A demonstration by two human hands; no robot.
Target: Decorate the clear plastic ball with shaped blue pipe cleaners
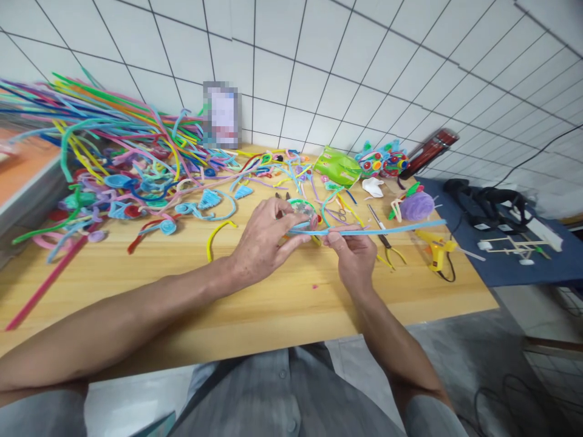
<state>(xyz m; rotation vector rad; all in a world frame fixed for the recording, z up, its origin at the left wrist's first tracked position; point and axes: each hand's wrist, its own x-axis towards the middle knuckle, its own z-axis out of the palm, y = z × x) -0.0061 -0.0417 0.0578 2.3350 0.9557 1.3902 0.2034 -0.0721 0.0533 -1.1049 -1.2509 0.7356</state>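
Note:
A long light blue pipe cleaner point(401, 229) runs sideways in front of me above the wooden table. My right hand point(353, 252) pinches it between thumb and fingers, and its free end stretches out to the right. My left hand point(268, 240) is closed around a clear, round piece point(298, 209) with a green edge, and the left end of the pipe cleaner meets it there. Part of that round piece is hidden behind my left fingers. Just beyond it lie small scissors point(339, 215), and pliers with yellow handles point(392, 250) rest to the right.
A big heap of coloured pipe cleaners point(122, 139) covers the left side. A yellow glue gun point(437, 252) with a cord stands near the right edge. At the back are a green packet point(337, 167), finished-looking colourful figures point(382, 161) and a dark red flask point(430, 152).

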